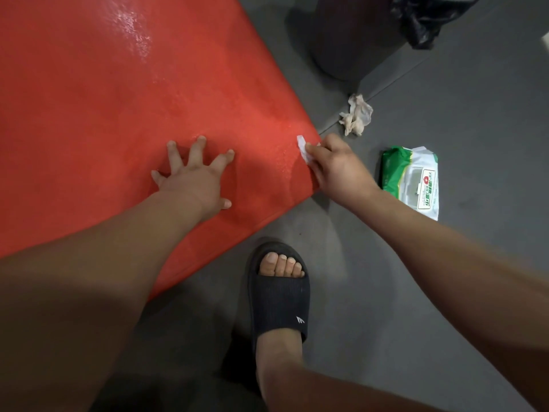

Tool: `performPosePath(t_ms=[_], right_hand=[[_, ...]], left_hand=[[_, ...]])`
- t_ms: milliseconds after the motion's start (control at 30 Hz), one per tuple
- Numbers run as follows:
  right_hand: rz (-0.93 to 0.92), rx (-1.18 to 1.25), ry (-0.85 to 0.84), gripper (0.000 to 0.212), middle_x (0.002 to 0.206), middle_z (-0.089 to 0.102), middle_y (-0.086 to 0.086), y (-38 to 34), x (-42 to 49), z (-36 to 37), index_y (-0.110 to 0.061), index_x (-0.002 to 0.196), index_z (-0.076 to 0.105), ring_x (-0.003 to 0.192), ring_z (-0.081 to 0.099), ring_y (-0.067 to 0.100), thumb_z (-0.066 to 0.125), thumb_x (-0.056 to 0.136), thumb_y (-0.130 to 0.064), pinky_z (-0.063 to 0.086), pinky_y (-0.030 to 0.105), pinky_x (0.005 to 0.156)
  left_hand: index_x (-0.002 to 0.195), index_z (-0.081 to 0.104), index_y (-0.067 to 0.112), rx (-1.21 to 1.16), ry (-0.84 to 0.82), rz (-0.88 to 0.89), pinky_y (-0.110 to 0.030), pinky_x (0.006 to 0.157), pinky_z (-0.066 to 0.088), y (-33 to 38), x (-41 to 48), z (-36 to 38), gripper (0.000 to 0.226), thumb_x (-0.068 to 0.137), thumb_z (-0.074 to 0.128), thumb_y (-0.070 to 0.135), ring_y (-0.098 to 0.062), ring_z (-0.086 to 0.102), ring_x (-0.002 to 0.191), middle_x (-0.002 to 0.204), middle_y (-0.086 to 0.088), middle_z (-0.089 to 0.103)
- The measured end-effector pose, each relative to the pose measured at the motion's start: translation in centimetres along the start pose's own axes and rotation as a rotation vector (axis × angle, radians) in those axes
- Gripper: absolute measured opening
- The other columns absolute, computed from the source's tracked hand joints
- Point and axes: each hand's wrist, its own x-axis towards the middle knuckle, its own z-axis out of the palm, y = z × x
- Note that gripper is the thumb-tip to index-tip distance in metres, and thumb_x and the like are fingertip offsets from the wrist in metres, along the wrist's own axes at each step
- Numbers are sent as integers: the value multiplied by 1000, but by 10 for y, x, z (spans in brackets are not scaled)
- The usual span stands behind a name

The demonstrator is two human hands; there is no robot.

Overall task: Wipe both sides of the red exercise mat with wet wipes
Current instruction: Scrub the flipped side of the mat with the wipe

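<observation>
Left hand (193, 179) presses flat on the red mat (104, 99); right hand (335, 168) grips a wipe (303, 147) at its corner.

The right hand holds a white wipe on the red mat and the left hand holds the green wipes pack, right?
No. In the head view the left hand presses flat on the red exercise mat; the green and white plastic wipes pack lies on the grey floor. The right hand does hold a white wipe on the mat.
</observation>
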Motion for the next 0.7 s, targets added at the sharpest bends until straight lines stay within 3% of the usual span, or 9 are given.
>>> performPosePath(t_ms=[133, 200, 300, 433, 500, 567, 633, 700], right_hand=[[49, 29, -33, 36, 98, 57, 16, -1, 8, -6, -14, 131, 63, 84, 61, 36, 58, 95, -18, 52, 41, 70], [74, 41, 21, 26, 90, 52, 9, -6, 9, 0, -16, 121, 70, 72, 56, 29, 59, 99, -24, 47, 33, 63], [105, 49, 66, 27, 85, 42, 1, -6, 3, 5, -13, 108, 74, 66, 45, 18, 55, 102, -31, 38, 27, 60], [-104, 25, -43, 25, 85, 47, 11, 2, 4, -8, -8, 115, 71, 65, 44, 18, 57, 102, -24, 36, 25, 62], [-150, -17, -68, 21, 82, 51, 15, 10, 11, -11, -6, 108, 71, 62, 49, 24, 57, 102, -20, 41, 28, 59], [-39, -57, -14, 18, 84, 55, 19, 10, 18, -9, -5, 100, 71, 66, 58, 33, 57, 99, -16, 48, 35, 61], [210, -37, 64, 20, 92, 58, 24, -6, 19, -1, -2, 101, 71, 74, 60, 40, 56, 97, -14, 48, 39, 68], [259, 0, 86, 21, 93, 58, 24, -37, 10, 14, -2, 107, 70, 72, 59, 38, 56, 97, -14, 44, 38, 66]], left_hand=[[155, 4, 58, 5, 5, 1, -78, 115, 11, 0, 0, 3, 96, 93, 74, 40, -43, -26, 151, 166, 9, -26], [155, 3, 58, 8, 5, 1, -78, 115, 11, 0, 1, 3, 96, 93, 73, 40, -44, -26, 151, 166, 8, -26], [155, 4, 57, 4, 10, 6, -78, 115, 11, 0, 1, 3, 96, 92, 74, 40, -44, -25, 151, 166, 8, -25], [155, 5, 57, -3, 11, 13, -78, 115, 11, -1, 0, 3, 96, 92, 74, 40, -44, -25, 151, 166, 8, -25], [156, 5, 57, -7, 12, 12, -78, 115, 11, -2, -1, 3, 96, 92, 74, 39, -43, -26, 151, 166, 8, -25], [156, 5, 57, -6, 18, 12, -78, 115, 10, -1, 0, 4, 96, 92, 74, 40, -43, -26, 151, 166, 8, -25], [155, 4, 57, -3, 24, 4, -77, 115, 10, -1, 0, 5, 96, 92, 74, 40, -43, -26, 151, 166, 9, -25], [155, 4, 58, 1, 26, 1, -77, 115, 11, -1, 0, 5, 96, 92, 74, 40, -43, -25, 151, 166, 9, -24]])
